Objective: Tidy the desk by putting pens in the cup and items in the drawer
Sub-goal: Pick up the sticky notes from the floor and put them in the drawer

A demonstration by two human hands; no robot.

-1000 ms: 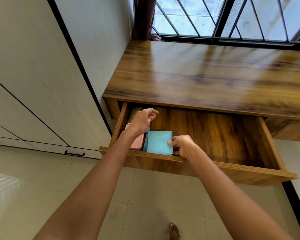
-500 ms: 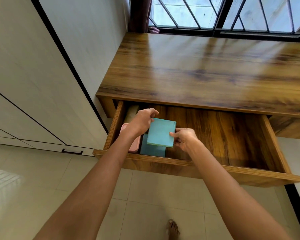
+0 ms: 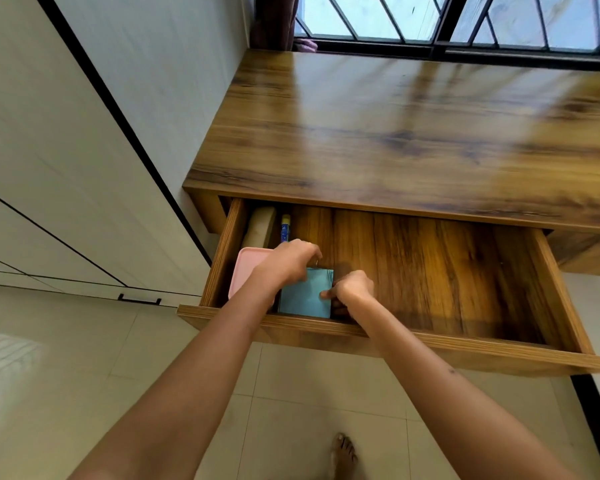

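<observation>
Pale floor tiles (image 3: pixel 84 375) and white cabinet panels with black trim (image 3: pixel 49 133) fill the scene from 6 through 9 to 11 o'clock, and a black-barred window (image 3: pixel 465 26) runs along 12 to 1 o'clock. Below the window spreads the glossy brown wood-grain desk top (image 3: pixel 413 133), reaching from the centre out to 3 o'clock. Under its front edge the long wooden drawer (image 3: pixel 447 271) stands pulled out, its front rail crossing the middle of the view. At the drawer's 9 o'clock end lie a beige rounded object (image 3: pixel 258 226), a pink rounded-corner plastic box (image 3: pixel 245 268) nearer the front, a small tube with a yellow cap and blue body (image 3: pixel 285 228), and a flat teal square pad (image 3: pixel 303 296) just beside the pink box. The left hand (image 3: pixel 288 263) reaches in with fingers curled down over the pad's far edge; whether they actually grip it, I cannot tell. The right hand (image 3: pixel 352 287) pinches the pad's 3 o'clock edge, thumb on top. A bare foot (image 3: pixel 343 455) shows at 6 o'clock.
</observation>
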